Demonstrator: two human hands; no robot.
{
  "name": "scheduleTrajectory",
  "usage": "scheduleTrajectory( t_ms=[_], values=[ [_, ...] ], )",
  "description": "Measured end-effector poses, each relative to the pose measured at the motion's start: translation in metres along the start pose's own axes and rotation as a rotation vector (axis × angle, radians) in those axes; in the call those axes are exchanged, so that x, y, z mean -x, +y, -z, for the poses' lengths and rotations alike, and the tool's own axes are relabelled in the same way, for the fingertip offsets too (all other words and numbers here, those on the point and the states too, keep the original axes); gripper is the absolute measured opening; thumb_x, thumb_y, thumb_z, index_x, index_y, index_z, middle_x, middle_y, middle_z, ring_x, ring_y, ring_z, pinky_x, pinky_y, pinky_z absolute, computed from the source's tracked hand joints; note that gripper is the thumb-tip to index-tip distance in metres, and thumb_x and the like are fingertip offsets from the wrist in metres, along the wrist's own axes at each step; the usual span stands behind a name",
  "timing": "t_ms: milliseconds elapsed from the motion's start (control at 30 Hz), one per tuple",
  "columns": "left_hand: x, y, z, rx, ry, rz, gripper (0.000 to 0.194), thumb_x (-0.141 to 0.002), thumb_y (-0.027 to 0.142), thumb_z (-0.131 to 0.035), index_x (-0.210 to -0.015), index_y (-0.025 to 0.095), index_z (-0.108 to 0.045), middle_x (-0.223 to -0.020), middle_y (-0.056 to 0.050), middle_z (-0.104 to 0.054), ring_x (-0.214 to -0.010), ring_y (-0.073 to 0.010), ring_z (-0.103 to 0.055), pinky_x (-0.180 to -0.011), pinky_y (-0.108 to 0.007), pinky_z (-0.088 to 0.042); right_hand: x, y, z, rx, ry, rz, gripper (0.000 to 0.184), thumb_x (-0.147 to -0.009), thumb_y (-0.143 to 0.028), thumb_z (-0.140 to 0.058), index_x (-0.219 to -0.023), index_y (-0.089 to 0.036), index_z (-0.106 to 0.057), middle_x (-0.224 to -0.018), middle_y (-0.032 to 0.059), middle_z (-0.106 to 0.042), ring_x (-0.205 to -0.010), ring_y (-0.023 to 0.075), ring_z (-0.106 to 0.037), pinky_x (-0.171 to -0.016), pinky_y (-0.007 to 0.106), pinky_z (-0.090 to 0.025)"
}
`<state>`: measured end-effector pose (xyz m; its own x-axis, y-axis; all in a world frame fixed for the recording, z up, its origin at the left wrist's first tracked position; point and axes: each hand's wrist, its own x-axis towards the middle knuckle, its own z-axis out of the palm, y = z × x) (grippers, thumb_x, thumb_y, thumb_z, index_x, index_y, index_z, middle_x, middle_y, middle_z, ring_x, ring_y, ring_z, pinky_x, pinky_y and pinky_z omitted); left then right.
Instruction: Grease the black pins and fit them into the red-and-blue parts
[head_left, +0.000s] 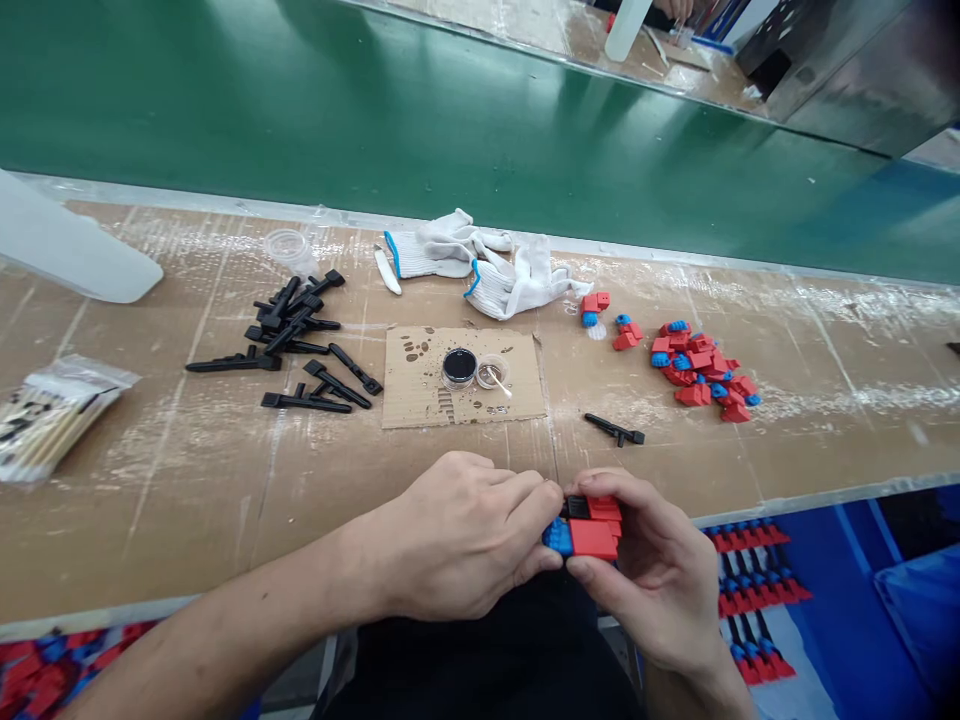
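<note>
Both hands meet above the table's front edge on a red toy arm with a blue fist. My right hand is closed round the red end, thumb below and fingers above. A black toy gun lies along the arm by the fist, only its block-like end showing. My left hand is closed at the fist side, apparently round the rest of the gun, which its fingers hide. Just beyond the hands lies another black toy gun.
Black toy guns are heaped left, red-and-blue arms right. On cardboard stand a cup of black liquid and a small cup with a swab. White gloves, bagged swabs and a green belt lie around.
</note>
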<state>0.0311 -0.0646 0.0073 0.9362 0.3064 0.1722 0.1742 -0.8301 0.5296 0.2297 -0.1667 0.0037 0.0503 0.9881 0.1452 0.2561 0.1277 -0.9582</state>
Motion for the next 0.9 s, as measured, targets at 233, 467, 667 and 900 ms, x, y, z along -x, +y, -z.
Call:
scheduleTrajectory(
  t_ms=[233, 467, 667, 900],
  values=[
    [0.0, -0.007, 0.0, 0.081, 0.26, -0.104, 0.039, -0.107, 0.046, -0.039, -0.112, 0.012, -0.058, -0.083, -0.003, -0.066, -0.07, -0.0181, -0.061, -0.061, -0.032, -0.046, -0.002, 0.001, 0.003, 0.002, 0.008, 0.153, 0.045, -0.08, -0.025, -0.084, -0.121, -0.025, -0.067, -0.108, 0.0068, -0.069, -0.102, 0.0203, -0.068, -0.082, 0.028, -0.061],
    [-0.001, -0.006, -0.01, 0.194, 0.476, -0.193, 0.032, -0.105, 0.037, -0.053, -0.109, 0.006, -0.061, -0.082, -0.007, -0.07, -0.067, -0.0155, -0.062, -0.06, -0.03, -0.048, -0.001, 0.002, -0.005, -0.016, 0.051, 0.246, 0.041, -0.082, -0.033, -0.082, -0.118, -0.024, -0.064, -0.104, 0.0074, -0.069, -0.096, 0.0216, -0.065, -0.082, 0.035, -0.059],
    [-0.001, -0.001, -0.016, 0.266, 0.542, -0.175, 0.03, -0.105, 0.034, -0.052, -0.109, 0.006, -0.061, -0.077, -0.007, -0.068, -0.062, -0.0152, -0.062, -0.055, -0.03, -0.047, 0.002, 0.0, -0.012, -0.031, 0.055, 0.213, 0.038, -0.087, -0.037, -0.077, -0.117, -0.023, -0.059, -0.104, 0.0065, -0.064, -0.097, 0.0193, -0.062, -0.083, 0.031, -0.057],
    [-0.001, 0.002, -0.018, 0.251, 0.559, -0.146, 0.031, -0.106, 0.035, -0.049, -0.109, 0.007, -0.062, -0.072, -0.005, -0.067, -0.057, -0.0149, -0.058, -0.053, -0.03, -0.047, 0.002, -0.001, -0.014, -0.042, 0.071, 0.183, 0.037, -0.087, -0.039, -0.077, -0.116, -0.022, -0.06, -0.104, 0.0066, -0.064, -0.097, 0.0192, -0.062, -0.08, 0.029, -0.057]
  ],
)
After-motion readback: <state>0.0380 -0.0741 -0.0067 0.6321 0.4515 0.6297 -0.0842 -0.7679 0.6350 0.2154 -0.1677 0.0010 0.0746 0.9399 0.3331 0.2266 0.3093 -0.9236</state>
